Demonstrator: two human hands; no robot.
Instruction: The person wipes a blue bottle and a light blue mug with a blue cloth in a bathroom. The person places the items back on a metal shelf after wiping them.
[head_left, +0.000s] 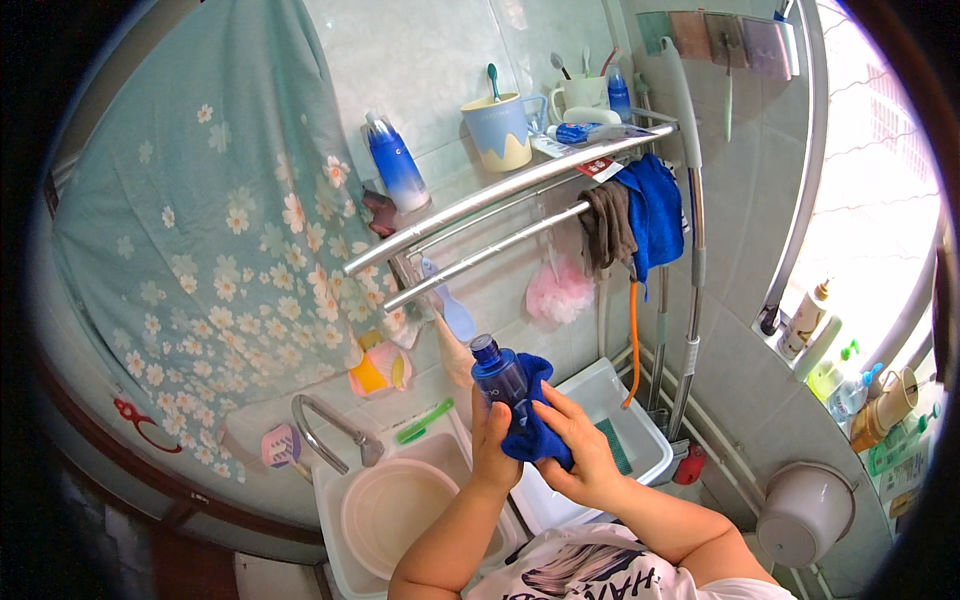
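A dark blue translucent bottle (501, 379) with a narrow threaded neck and no pump on it is held up before my chest, tilted slightly left. My left hand (491, 442) grips its lower part from the left. A blue cloth (541, 431) is pressed against the bottle's right side and base by my right hand (585, 446), which has its fingers spread over the cloth. The bottle's lower end is hidden by the cloth and my fingers.
Below lies a sink (330, 517) with a pink basin (352, 517) under a curved faucet (319, 420). A white tub (649, 427) stands to the right. Above, a metal rack (480, 195) carries a blue-and-white bottle (397, 165) and a cup (499, 135). Toiletry bottles (847, 390) line the window sill.
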